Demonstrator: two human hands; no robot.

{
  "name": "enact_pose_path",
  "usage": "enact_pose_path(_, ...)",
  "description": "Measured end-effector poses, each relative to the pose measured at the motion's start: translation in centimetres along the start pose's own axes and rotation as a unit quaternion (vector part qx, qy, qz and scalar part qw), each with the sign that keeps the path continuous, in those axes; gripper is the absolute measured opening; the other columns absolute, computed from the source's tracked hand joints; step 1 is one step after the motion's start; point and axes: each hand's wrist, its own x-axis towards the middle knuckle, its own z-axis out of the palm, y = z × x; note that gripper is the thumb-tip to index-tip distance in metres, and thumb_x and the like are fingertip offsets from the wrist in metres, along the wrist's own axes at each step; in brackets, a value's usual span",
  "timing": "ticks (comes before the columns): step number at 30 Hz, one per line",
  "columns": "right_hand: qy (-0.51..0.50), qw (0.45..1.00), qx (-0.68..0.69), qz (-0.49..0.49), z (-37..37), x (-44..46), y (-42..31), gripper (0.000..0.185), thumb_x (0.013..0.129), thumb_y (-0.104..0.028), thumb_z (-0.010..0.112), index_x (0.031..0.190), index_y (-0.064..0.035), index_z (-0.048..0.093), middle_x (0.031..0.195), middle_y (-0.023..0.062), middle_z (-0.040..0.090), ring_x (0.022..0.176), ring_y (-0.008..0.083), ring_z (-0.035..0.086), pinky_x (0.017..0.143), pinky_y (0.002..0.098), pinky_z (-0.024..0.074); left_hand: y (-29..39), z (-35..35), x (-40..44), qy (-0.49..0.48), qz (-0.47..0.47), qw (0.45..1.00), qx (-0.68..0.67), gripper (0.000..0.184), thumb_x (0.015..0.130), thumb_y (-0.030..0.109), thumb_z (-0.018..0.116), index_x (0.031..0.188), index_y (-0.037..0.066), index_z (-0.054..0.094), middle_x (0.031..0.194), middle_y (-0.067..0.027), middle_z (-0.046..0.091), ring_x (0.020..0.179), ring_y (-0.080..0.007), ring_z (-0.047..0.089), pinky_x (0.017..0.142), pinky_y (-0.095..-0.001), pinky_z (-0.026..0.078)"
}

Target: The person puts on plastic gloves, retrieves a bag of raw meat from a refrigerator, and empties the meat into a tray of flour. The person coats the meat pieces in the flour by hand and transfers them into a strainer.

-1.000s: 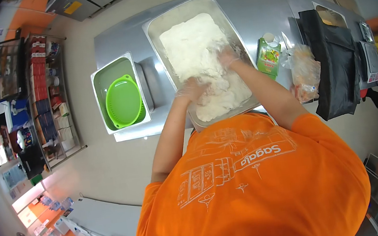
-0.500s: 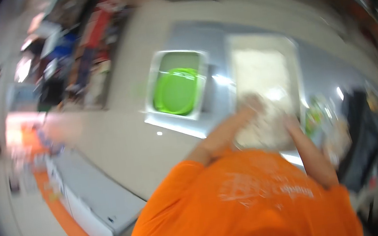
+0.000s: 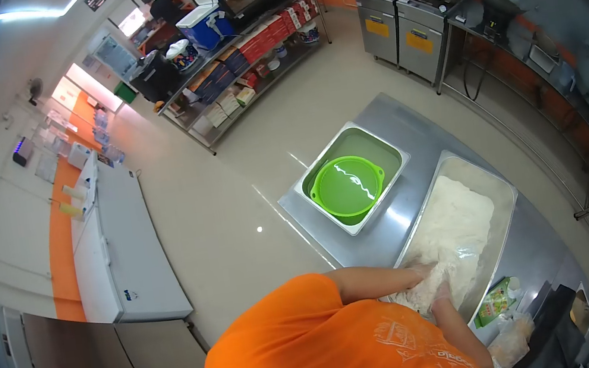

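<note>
While a steel table (image 3: pixel 426 131) bears the tray (image 3: pixel 501 219), my left hand (image 3: pixel 420 272) and right hand (image 3: pixel 442 297) touch white powder (image 3: pixel 460 210) (whether clenched, I cannot tell); fryers (image 3: pixel 420 38) stand far right.

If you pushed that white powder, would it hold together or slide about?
The powder would probably slump and shift, as its surface looks loose and uneven beside the left hand. It should mostly stay inside the tray, whose raised walls surround it. Lifted all at once, it may be heavy, since it covers much of the tray.
</note>
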Motion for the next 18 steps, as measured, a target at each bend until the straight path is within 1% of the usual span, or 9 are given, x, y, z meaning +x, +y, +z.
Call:
enact_pose_path(1, 0.045, 0.999, -0.006, -0.003, 0.1, 0.0, -0.3, 0.07, 0.103, -0.061, 0.039, 0.144, -0.0066, 0.055, 0.133, 0.0135, 0.065, 0.118, 0.0326, 0.064, 0.103, 0.0487, 0.0529, 0.3, 0.0, -0.7, 0.085, 0.013, 0.994, 0.068, 0.084, 0.092, 0.06, 0.062, 0.152, 0.003, 0.046, 0.145, -0.0218, 0.057, 0.133, -0.033, 0.057, 0.11, -0.039, 0.046)
enact_pose_path(3, 0.135, 0.991, -0.02, -0.008, 0.4, 0.4, -1.3, 0.067, 0.103, -0.059, 0.043, 0.142, -0.0065, 0.058, 0.129, 0.0138, 0.067, 0.115, 0.0324, 0.066, 0.099, 0.0491, 0.0547, 0.9, 0.3, -1.4, 0.249, 0.04, 0.947, 0.2, 0.085, 0.096, 0.058, 0.06, 0.158, 0.004, 0.036, 0.149, -0.0177, 0.054, 0.136, -0.0283, 0.053, 0.112, -0.0376, 0.044)
enact_pose_path(6, 0.229, 0.965, -0.129, -0.018, 3.8, -1.9, -3.5, 0.074, 0.1, -0.061, 0.054, 0.145, -0.0017, 0.053, 0.134, 0.0161, 0.063, 0.118, 0.0309, 0.063, 0.103, 0.0429, 0.0513, 1.3, 1.3, -1.3, 0.252, 0.023, 0.965, 0.063, 0.076, 0.1, 0.05, 0.058, 0.156, 0.004, 0.038, 0.147, -0.0193, 0.055, 0.135, -0.0291, 0.054, 0.112, -0.0381, 0.044)
enact_pose_path(9, 0.236, 0.942, -0.214, -0.102, 1.5, -1.9, -5.5, 0.081, 0.096, -0.063, 0.06, 0.141, 0.0037, 0.055, 0.131, 0.0199, 0.065, 0.114, 0.0308, 0.064, 0.102, 0.0418, 0.0512, 3.5, 1.6, -2.4, 0.098, 0.048, 0.992, -0.059, 0.07, 0.1, 0.041, 0.059, 0.155, 0.003, 0.04, 0.153, -0.0211, 0.049, 0.135, -0.0344, 0.053, 0.114, -0.039, 0.042)
enact_pose_path(11, 0.321, 0.849, -0.391, -0.15, 1.1, -2.4, -8.0, 0.082, 0.095, -0.062, 0.061, 0.139, 0.0068, 0.055, 0.132, 0.0237, 0.064, 0.116, 0.0338, 0.064, 0.102, 0.0442, 0.0509, 3.7, 0.6, -0.8, 0.139, 0.158, 0.967, 0.143, 0.069, 0.098, 0.038, 0.064, 0.155, 0.006, 0.04, 0.148, -0.0241, 0.053, 0.133, -0.0366, 0.056, 0.111, -0.0418, 0.045)
enact_pose_path(12, 0.358, 0.786, -0.474, -0.171, 0.9, -3.1, -9.0, 0.083, 0.095, -0.062, 0.061, 0.139, 0.0083, 0.055, 0.133, 0.0256, 0.064, 0.117, 0.0353, 0.064, 0.102, 0.0454, 0.0507, 3.6, 0.4, -0.1, 0.155, 0.181, 0.942, 0.234, 0.068, 0.098, 0.036, 0.065, 0.154, 0.007, 0.04, 0.148, -0.0246, 0.053, 0.132, -0.0375, 0.056, 0.11, -0.043, 0.045)
enact_pose_path(13, 0.362, 0.707, -0.579, -0.185, 1.5, -4.1, -9.9, 0.083, 0.093, -0.063, 0.062, 0.136, 0.0077, 0.058, 0.128, 0.0252, 0.066, 0.112, 0.0388, 0.066, 0.099, 0.0454, 0.052, 4.2, 0.3, -0.4, 0.177, 0.201, 0.908, 0.323, 0.067, 0.097, 0.034, 0.066, 0.154, 0.008, 0.04, 0.148, -0.0252, 0.052, 0.132, -0.0383, 0.057, 0.109, -0.0441, 0.046)
enact_pose_path(15, 0.35, 0.513, -0.757, -0.204, 3.0, -5.4, -11.5, 0.083, 0.09, -0.066, 0.063, 0.13, 0.0066, 0.063, 0.118, 0.0242, 0.072, 0.102, 0.0456, 0.069, 0.094, 0.0455, 0.0545, 9.4, 1.3, -6.5, 0.217, 0.181, 0.832, 0.478, 0.063, 0.097, 0.029, 0.066, 0.152, 0.007, 0.043, 0.153, -0.0244, 0.047, 0.131, -0.0396, 0.056, 0.108, -0.0458, 0.046)
enact_pose_path(18, 0.265, 0.421, -0.824, -0.273, 1.5, -4.8, -12.0, 0.064, 0.089, -0.054, 0.068, 0.12, 0.0025, 0.071, 0.112, 0.0293, 0.072, 0.1, 0.0454, 0.07, 0.094, 0.0459, 0.054, 7.1, -1.4, -0.7, 0.136, 0.211, 0.7, 0.669, 0.06, 0.096, 0.023, 0.065, 0.149, 0.004, 0.045, 0.155, -0.0239, 0.042, 0.13, -0.0421, 0.056, 0.108, -0.0463, 0.047)
